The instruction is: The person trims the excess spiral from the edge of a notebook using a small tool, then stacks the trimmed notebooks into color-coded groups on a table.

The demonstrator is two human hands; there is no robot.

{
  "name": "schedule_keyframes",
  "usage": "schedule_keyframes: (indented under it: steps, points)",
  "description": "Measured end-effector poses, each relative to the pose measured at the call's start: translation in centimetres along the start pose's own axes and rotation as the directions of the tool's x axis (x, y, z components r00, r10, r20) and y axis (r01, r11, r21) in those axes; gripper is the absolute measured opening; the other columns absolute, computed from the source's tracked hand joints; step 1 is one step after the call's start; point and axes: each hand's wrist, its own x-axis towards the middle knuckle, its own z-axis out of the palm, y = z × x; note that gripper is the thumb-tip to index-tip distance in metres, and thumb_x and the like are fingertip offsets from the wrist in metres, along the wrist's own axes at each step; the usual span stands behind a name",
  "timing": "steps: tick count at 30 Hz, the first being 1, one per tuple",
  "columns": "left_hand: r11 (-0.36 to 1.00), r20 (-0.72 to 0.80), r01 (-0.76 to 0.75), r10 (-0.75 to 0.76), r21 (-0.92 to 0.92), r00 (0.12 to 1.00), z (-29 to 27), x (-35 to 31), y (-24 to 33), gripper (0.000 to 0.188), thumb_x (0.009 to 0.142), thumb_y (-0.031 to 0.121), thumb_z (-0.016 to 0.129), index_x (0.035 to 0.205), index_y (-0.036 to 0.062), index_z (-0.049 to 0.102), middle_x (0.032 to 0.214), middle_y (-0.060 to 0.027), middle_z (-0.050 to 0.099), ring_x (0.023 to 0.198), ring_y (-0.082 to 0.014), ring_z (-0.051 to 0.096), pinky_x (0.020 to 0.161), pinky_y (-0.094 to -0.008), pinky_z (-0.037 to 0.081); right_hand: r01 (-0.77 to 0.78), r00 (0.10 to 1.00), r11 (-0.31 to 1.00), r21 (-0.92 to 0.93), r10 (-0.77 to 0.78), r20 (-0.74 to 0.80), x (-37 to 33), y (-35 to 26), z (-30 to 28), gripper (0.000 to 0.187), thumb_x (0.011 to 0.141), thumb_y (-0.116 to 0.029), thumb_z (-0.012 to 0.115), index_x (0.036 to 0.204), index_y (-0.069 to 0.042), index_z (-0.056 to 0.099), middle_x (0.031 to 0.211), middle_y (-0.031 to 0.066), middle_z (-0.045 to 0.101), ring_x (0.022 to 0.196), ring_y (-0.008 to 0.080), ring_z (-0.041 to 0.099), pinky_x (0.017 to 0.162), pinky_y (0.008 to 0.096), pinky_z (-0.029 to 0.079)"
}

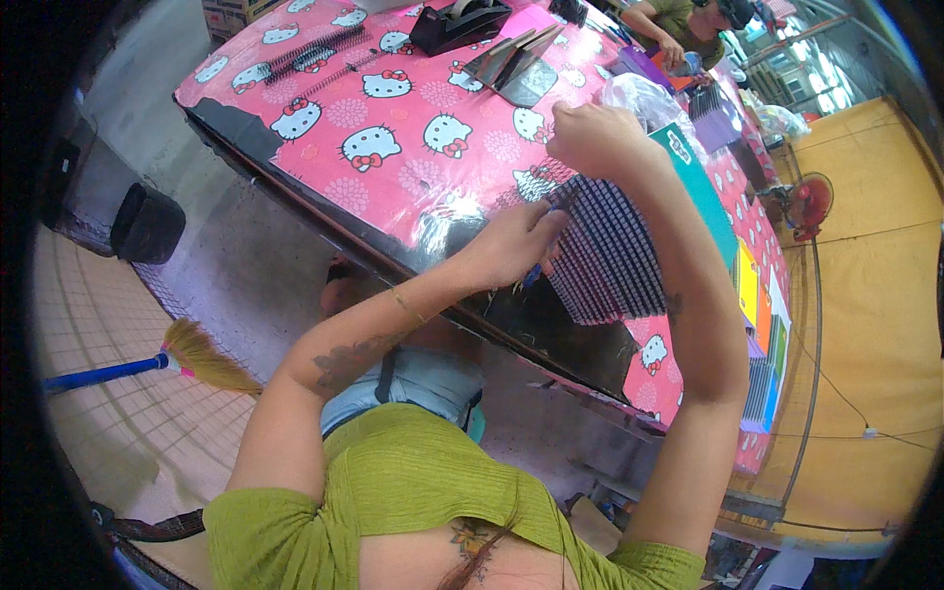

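A stack of spiral-bound notebooks (615,246) lies at the table's near edge, its rows of dark wire coils toward me and a teal cover (691,182) at its right. My left hand (513,241) is closed around a small blue-handled tool that looks like pliers (532,275), its dark tip close to the coils' left side. At the far end of the stack, my right hand (595,136) is closed in a fist with the wrist bent. Its fingertips are turned away, so what they grip is hidden.
Loose black coils (315,54), a black tape dispenser (457,28) and a metal stand (521,74) sit on the pink patterned tablecloth (423,98). More notebooks (762,334) are at the right edge. Another person (678,34) works at the far right. A broom (202,359) is at left.
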Motion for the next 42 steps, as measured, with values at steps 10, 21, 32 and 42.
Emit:
schedule_keyframes:
  steps: [10, 21, 32, 42]
  points:
    - [0.997, -0.070, -0.062, 0.059, -0.042, 0.996, -0.1, 1.6, -1.2, 0.033, 0.104, 0.031, 0.039, 0.098, 0.0009, 0.052, 0.075, -0.0052, 0.059, 0.061, -0.0123, 0.061, 0.051, -0.0274, 0.049, 0.084, 0.996, 0.986, -0.145, -0.077, 0.055, 0.7, -0.5, 0.8, 0.022, 0.083, -0.015, 0.054, 0.090, -0.002, 0.070, 0.092, 0.0192, 0.071, 0.088, 0.0333, 0.070, 0.077, 0.0458, 0.054]
    - [0.999, -0.043, -0.006, 0.004, -0.047, 0.999, -0.9, 0.3, -1.5, 0.035, 0.103, 0.029, 0.039, 0.092, -0.0008, 0.054, 0.073, -0.0076, 0.059, 0.060, -0.0141, 0.059, 0.053, -0.0304, 0.050, 0.078, 0.997, 0.991, -0.108, -0.075, 0.025, 1.3, -2.0, 1.0, 0.022, 0.082, -0.015, 0.054, 0.090, -0.004, 0.073, 0.090, 0.0173, 0.072, 0.084, 0.0313, 0.071, 0.073, 0.0453, 0.055]
    - [0.999, -0.044, 0.005, -0.006, -0.032, 0.999, 0.0, -0.3, -2.3, 0.036, 0.104, 0.030, 0.038, 0.093, -0.0003, 0.053, 0.069, -0.0063, 0.059, 0.055, -0.0129, 0.058, 0.051, -0.0275, 0.046, 0.009, 0.998, 0.996, -0.086, -0.015, -0.068, 1.6, -1.6, 3.5, 0.019, 0.081, -0.015, 0.057, 0.088, -0.008, 0.073, 0.089, 0.0146, 0.072, 0.084, 0.0304, 0.071, 0.071, 0.0437, 0.055]
    - [0.999, -0.143, -0.040, 0.036, -0.019, 0.989, 0.2, 1.1, -3.5, 0.037, 0.104, 0.030, 0.040, 0.090, -0.0017, 0.053, 0.068, -0.0079, 0.060, 0.052, -0.0138, 0.057, 0.049, -0.0297, 0.046, 0.145, 0.987, 0.973, -0.180, -0.130, 0.096, 1.8, -1.7, 3.3, 0.020, 0.080, -0.014, 0.059, 0.092, -0.008, 0.074, 0.093, 0.0144, 0.072, 0.088, 0.0273, 0.071, 0.072, 0.0396, 0.053]
